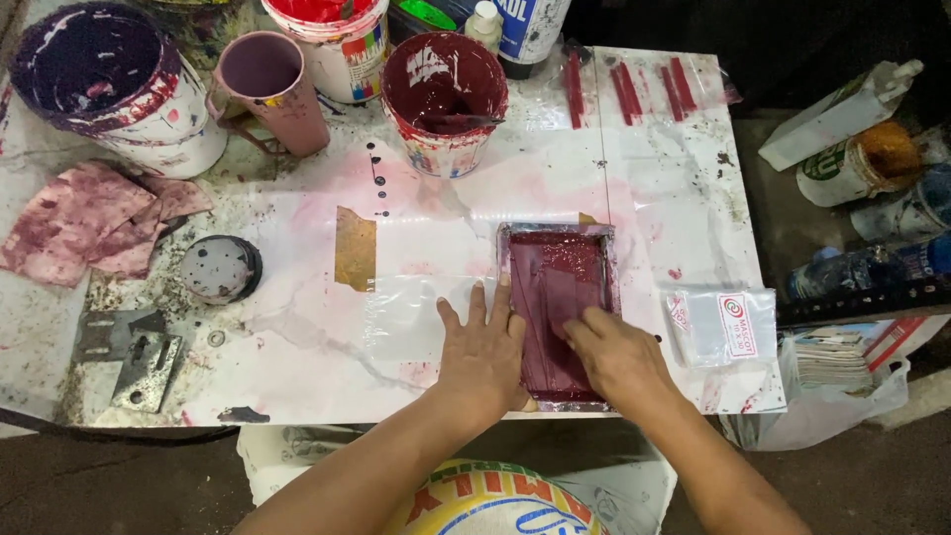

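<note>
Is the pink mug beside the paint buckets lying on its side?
No, the pink mug stands upright, its open mouth facing up.

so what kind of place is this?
Likely a small screen-printing or paint bench: open paint buckets, a paint-stained white table, and both hands on a dark red ink-coated frame.

A white table (297, 337), stained with pink and red paint, is carrying everything. Paint buckets (443, 99) and a pink mug (267, 89) are standing along the upper edge. Stained rags (89, 223) are lying at the left, a round lid (220, 267) beside them, and a red-filled frame (557, 307) at lower centre.
</note>
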